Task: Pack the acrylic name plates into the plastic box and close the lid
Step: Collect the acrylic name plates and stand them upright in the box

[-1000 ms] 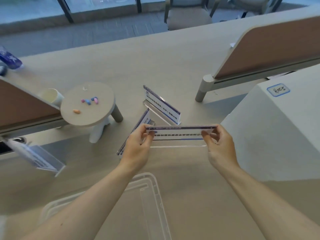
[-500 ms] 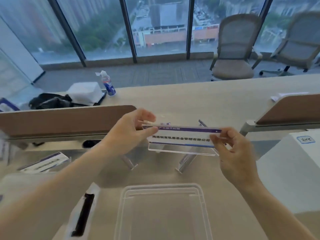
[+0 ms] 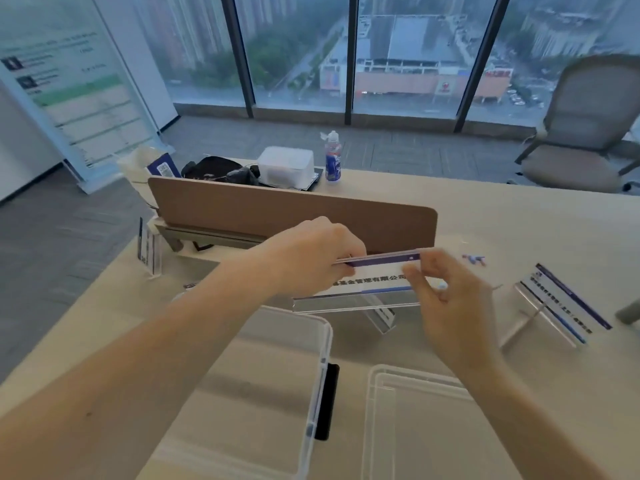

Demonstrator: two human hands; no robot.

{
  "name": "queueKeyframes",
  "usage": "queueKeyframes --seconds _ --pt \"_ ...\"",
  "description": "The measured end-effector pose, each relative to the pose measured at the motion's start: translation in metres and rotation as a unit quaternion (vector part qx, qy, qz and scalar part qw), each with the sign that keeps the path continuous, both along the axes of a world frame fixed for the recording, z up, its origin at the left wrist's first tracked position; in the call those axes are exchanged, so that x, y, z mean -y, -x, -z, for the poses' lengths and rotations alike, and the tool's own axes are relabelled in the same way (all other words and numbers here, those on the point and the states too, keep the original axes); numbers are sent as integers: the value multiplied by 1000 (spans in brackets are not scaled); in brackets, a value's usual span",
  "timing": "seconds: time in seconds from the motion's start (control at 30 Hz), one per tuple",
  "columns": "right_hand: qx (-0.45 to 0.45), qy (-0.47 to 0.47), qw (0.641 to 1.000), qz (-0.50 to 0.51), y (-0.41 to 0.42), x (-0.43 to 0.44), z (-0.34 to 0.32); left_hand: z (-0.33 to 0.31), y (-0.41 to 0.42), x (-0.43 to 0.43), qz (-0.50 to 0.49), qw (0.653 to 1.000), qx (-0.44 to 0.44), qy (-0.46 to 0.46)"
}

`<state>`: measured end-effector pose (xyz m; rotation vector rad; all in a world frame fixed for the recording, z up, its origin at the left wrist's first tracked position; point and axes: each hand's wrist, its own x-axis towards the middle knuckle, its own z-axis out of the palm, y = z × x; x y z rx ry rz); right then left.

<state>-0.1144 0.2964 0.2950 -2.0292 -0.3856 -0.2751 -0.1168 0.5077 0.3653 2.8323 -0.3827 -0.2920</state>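
Fingers (image 3: pixel 343 271) of the left hand (image 3: pixel 311 258) pinch the name plate (image 3: pixel 375 282) by one end, and the right hand (image 3: pixel 450 306) pinches the other. I see both forearms reaching forward, with the plate held level above the table (image 3: pixel 519 220).

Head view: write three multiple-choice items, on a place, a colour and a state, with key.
1. The water bottle stands: A. beyond the brown divider B. this side of the divider C. on top of the divider.
2. The latch on the plastic box is: A. red B. black C. yellow.
3. The nearest name plate is: A. lying in the box B. leaning on the divider C. held in both hands.
Key: 1A, it shows behind the divider; 2B, a black strip on the box's side; 3C, left hand and right hand grip its ends.
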Motion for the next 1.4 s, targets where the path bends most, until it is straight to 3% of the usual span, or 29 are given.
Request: queueKeyframes --seconds 0.17,0.3,0.47,0.67,0.83,1.13,1.4 --pt "-100 -96 990 36 20 -74 26 0 14 -76 -44 997 -20 67" --pt "-347 -255 902 -33 41 -126 41 9 21 -112 -114 982 -41 141" --pt "-479 -303 819 -93 49 -185 71 45 43 -156 -231 950 -119 170" --pt "-572 -254 770 -123 74 -236 125 91 79 -204 -294 886 -286 216" --pt "-607 -191 760 -135 93 -277 173 157 107 -246 -337 858 -314 226" --pt "-662 -106 741 -39 103 -352 268 274 127 -273 -361 890 -267 75" --pt "-689 -110 716 15 96 -395 311 299 111 -269 -337 902 -272 -2"
